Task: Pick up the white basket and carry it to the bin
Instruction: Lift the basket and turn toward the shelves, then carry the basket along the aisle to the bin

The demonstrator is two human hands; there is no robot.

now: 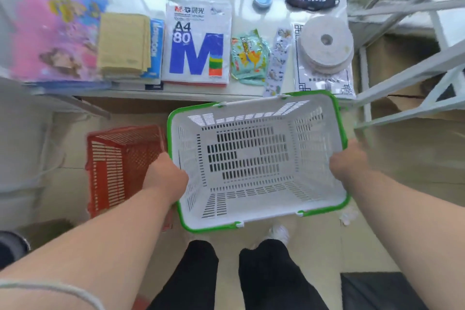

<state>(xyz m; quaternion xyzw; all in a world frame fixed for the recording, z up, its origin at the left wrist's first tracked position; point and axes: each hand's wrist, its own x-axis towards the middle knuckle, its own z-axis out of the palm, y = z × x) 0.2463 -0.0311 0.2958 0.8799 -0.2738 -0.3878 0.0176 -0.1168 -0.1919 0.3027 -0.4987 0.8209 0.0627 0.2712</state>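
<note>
The white basket (251, 158) has slotted walls and a green rim, and it is empty. I hold it in the air above the floor, just in front of a shelf. My left hand (164, 176) grips its left rim. Gripping the right rim is my right hand (348, 161). Its handles lie folded down along the rim. No bin is clearly in view.
A red basket (118, 166) stands on the floor left of the white one. The white shelf (156, 94) ahead carries an A4 paper pack (197, 44), notebooks, sticker packs and a paper roll stack (325, 44). A white metal rack (407, 78) is at right.
</note>
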